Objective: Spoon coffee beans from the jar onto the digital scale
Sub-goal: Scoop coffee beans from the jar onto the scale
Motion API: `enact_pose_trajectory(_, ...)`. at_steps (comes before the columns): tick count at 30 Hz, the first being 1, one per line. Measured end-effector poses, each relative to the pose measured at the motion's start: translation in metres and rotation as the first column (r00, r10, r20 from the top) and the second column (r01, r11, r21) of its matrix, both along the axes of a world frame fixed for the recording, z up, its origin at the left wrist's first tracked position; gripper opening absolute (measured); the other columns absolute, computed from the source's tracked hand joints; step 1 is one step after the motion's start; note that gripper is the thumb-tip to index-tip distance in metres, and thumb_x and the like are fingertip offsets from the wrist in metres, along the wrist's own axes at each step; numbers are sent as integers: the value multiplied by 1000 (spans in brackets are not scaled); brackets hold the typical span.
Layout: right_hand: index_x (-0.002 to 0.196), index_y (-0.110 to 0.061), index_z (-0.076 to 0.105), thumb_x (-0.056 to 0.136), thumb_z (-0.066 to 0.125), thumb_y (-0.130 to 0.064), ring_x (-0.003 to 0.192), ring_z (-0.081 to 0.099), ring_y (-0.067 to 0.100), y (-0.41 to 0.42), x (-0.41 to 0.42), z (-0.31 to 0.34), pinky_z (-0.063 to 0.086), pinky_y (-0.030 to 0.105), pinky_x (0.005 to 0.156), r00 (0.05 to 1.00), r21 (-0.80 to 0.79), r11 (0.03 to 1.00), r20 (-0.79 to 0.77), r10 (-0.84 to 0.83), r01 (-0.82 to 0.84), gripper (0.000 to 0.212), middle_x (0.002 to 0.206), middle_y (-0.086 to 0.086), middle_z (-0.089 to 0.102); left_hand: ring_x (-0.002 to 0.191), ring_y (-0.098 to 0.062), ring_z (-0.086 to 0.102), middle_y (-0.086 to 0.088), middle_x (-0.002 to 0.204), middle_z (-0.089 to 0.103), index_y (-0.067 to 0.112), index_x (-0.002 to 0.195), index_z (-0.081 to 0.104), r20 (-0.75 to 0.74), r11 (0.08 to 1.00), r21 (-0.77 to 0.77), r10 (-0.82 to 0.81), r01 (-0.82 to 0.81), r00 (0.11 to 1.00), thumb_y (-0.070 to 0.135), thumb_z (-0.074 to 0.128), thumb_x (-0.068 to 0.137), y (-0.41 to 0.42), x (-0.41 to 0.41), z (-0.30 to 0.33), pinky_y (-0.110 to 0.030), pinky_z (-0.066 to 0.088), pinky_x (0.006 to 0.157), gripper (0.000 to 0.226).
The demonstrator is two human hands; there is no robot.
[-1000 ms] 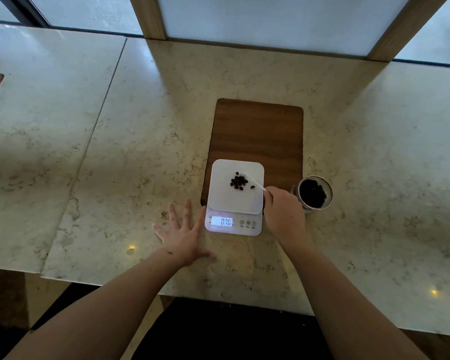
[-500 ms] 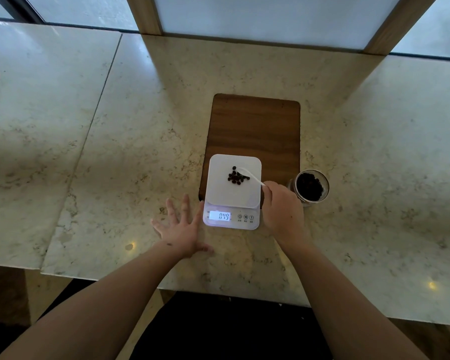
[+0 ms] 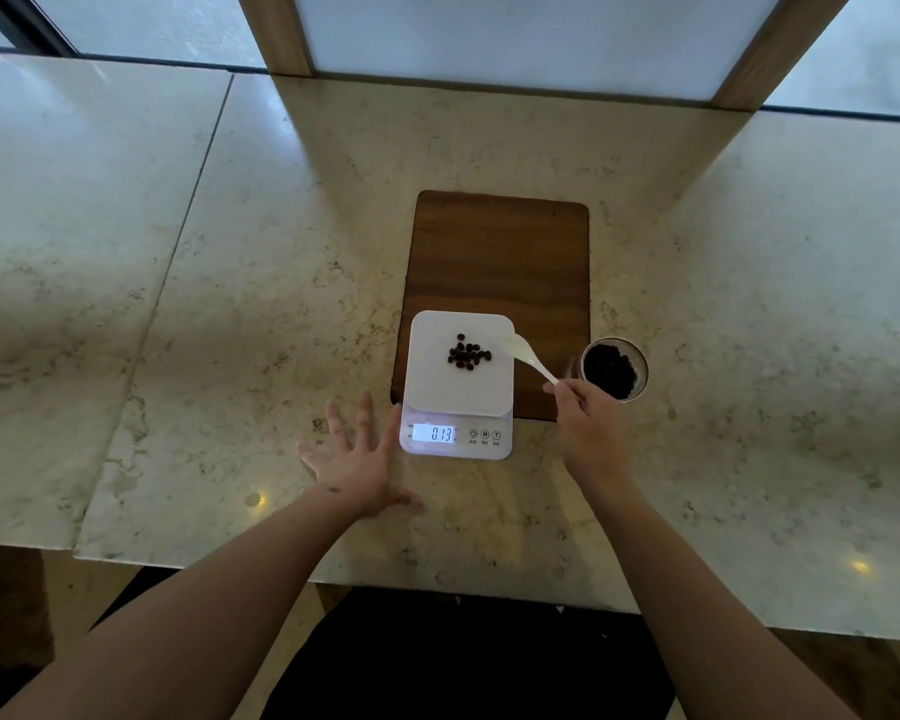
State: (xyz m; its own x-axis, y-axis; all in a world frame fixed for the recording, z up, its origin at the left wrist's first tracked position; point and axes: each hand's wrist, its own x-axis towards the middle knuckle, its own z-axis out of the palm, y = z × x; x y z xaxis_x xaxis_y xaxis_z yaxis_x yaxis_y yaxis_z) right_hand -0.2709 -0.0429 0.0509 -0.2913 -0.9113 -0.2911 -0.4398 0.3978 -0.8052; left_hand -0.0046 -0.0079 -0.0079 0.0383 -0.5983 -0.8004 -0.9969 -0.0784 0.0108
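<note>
Beans point(image 3: 468, 357) are sitting heaped on the scale point(image 3: 461, 376) while your right hand point(image 3: 588, 433) is gripping the spoon point(image 3: 528, 356), left hand point(image 3: 357, 459) resting flat, so swing level to the jar point(image 3: 614, 368).

- The right hand point(image 3: 588, 433) hides the spoon point(image 3: 528, 358) handle's end inside its grip.
- The spoon bowl blurs pale against the scale point(image 3: 458, 387) platform; whether it carries anything, can't tell.
- The scale covers the wooden board point(image 3: 500, 262) at its near left corner.
- Button labels beside the display point(image 3: 434, 433) are too small to read.
- Both forearms run off the bottom edge.
</note>
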Motion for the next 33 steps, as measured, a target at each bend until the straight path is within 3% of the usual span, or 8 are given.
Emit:
enact_pose_trajectory(4,93,-28,72,102,47,-29,47,41,3,5,-22,6,30,22,45,999,-21,999,-7,-41,41,27,62,-4,56,134,-47,-50,-4,144,-62,45,129,-56,19,1000,8,0,0,1000,102,46,55,0,0,0,-87,4,107,139)
enact_pose_trajectory(9,90,-24,68,102,48,-24,43,38,6,4,-45,16,26,20,39,996,-80,995,-61,-69,64,23,56,-2,50,134,-47,-50,-3,141,-65,44,130,-56,18,1000,20,3,-4,1000,103,45,56,-2,0,1,-87,3,108,138)
enact_pose_trajectory(12,90,-24,67,101,49,-22,41,42,7,4,-60,23,25,18,39,983,-110,993,-177,-52,33,21,52,-6,50,134,-48,-49,-3,138,-66,44,128,-57,21,1000,25,-1,1,1000,103,45,55,-2,0,1,-87,4,108,139)
enact_pose_trajectory(15,80,-16,65,99,52,-20,47,50,13,3,-79,31,33,32,44,922,-138,989,-388,1,-59,23,56,-1,57,131,-47,-53,-1,133,-70,45,128,-57,14,1000,26,-1,1,1000,103,45,53,-1,1,-1,-88,3,107,140)
enact_pose_trajectory(19,87,-8,71,98,55,-15,48,56,23,-1,-98,40,46,38,47,846,-143,980,-532,42,-139,20,59,8,64,129,-46,-56,0,132,-71,47,126,-58,15,999,31,9,-10,1000,106,41,46,-3,2,-3,-89,2,105,141)
enact_pose_trajectory(25,79,-12,71,96,55,-16,43,42,14,-7,-100,43,27,24,42,735,-71,970,-666,126,-231,23,52,2,53,128,-45,-57,0,133,-70,47,125,-58,14,999,48,14,-15,1000,106,44,45,-3,2,-4,-89,2,104,143)
enact_pose_trajectory(30,67,-16,55,97,45,-18,46,41,12,-13,-98,40,22,29,43,713,-14,968,-679,175,-252,31,52,-5,44,129,-47,-55,-2,132,-70,45,124,-59,3,997,71,6,-6,1000,104,44,51,-4,0,4,-89,3,106,140)
enact_pose_trajectory(33,75,-13,65,97,44,-17,54,50,24,-16,-96,35,30,32,48,730,-1,971,-659,180,-240,30,58,2,54,129,-48,-54,-2,133,-69,45,125,-59,1,997,78,-2,2,1000,102,45,54,-4,-2,8,-88,3,106,138)
